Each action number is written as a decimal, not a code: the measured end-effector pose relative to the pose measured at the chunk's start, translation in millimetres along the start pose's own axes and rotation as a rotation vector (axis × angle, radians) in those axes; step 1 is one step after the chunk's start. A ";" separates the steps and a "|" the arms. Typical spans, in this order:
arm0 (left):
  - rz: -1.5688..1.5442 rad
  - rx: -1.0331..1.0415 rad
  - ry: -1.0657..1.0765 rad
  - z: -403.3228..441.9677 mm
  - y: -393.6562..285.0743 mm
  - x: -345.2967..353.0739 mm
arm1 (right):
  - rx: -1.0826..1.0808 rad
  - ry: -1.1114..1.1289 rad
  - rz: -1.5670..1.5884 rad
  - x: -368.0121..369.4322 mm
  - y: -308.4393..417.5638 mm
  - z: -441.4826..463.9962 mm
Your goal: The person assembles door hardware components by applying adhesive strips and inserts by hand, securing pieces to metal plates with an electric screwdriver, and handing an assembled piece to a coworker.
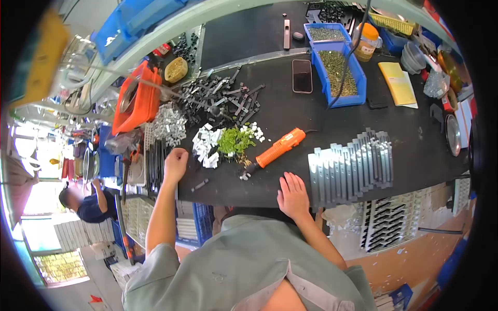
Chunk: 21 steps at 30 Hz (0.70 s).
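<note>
Head view: both hands rest at the near side of the black bench top [244,193]. Right hand [294,197] lies palm-down, fingers loosely together and near straight, no part visible in the grip. Left hand [175,165] has fingers curled in; can't tell whether they pinch anything.

Nearest to right hand: metal channels [350,170], a slanting row just to its right. Contact with the fingertips unclear; at most they're just beside. Nearest to left hand: dark strips [155,167], bundled just to its left.

Handling, my read: channels look like bare sheet metal, so stiff, light one at a time, awkward as a stack. Smooth faces probably slide on each other; edges may be sharp. Take one by its long sides around mid-length, or by the near end at the bench edge, right beside the right hand. Not fragile, but shiny faces could scratch. Dark strips look slim and rigid; lift from an exposed end, else neighbours likely drag along.

Orange screwdriver [281,147] lies beyond the right hand, bit end angled toward the left hand. Likely the heaviest single item nearby; hold by the orange body. Small green pieces [236,140] sit between the hands, farther out: probably light, fingertip pinch.
</note>
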<state>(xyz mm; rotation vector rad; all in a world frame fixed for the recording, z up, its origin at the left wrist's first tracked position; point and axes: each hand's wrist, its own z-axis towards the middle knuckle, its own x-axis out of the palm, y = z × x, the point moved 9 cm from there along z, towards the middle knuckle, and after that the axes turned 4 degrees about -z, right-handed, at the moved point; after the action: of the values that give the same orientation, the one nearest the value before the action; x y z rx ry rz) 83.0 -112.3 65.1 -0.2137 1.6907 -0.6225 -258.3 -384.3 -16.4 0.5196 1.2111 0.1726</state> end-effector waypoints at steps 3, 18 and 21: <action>0.175 0.006 -0.052 71.1 48.5 17.0 | 0.043 0.004 -0.008 -6.6 0.2 1.9; 0.330 0.435 -0.072 106.6 65.4 49.7 | 0.064 -0.089 -0.127 -5.2 22.1 -10.3; 0.338 0.441 -0.076 113.6 66.5 53.6 | 0.114 -0.095 -0.169 -0.1 24.6 -15.8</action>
<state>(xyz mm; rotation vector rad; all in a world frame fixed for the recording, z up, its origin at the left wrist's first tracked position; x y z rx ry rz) 192.5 -113.9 -25.5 0.3519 1.4319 -0.7022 -269.3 -358.3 -8.8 0.5162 1.1703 -0.0647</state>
